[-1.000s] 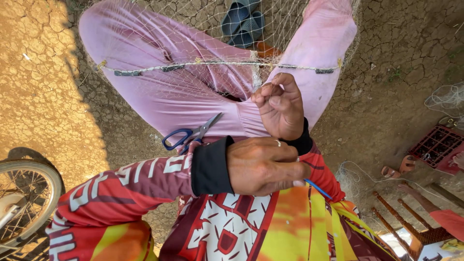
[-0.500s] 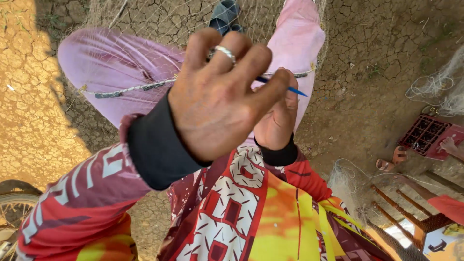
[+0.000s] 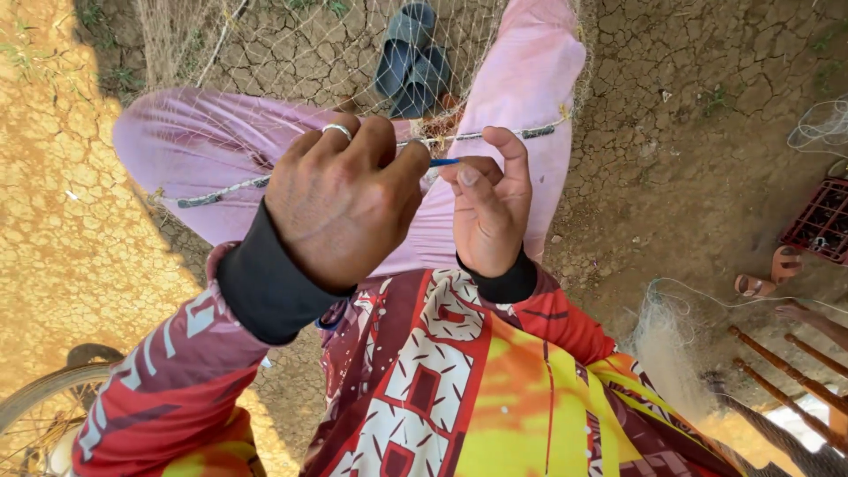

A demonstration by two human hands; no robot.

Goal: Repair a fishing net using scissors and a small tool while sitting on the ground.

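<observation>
My left hand (image 3: 340,199), with a ring on one finger, is closed around a thin blue netting needle (image 3: 444,162) whose tip pokes out to the right. My right hand (image 3: 490,203) pinches fine net twine just beside that tip. Both hands hover above my lap, over pink trousers (image 3: 203,150). A fishing net (image 3: 291,53) drapes across my knees, and its weighted edge rope (image 3: 221,190) runs left to right under the hands.
Dark sandals (image 3: 411,62) lie on cracked dry ground beyond my knees. A bicycle wheel (image 3: 35,415) is at lower left. A red crate (image 3: 821,221), a brown sandal (image 3: 764,274), bunched net (image 3: 671,344) and wooden slats (image 3: 786,371) sit to the right.
The scissors seen on my lap a second ago are hidden. My left hand rose from my lap to the needle, then lowered a little, and my right hand now pinches twine at its tip.
</observation>
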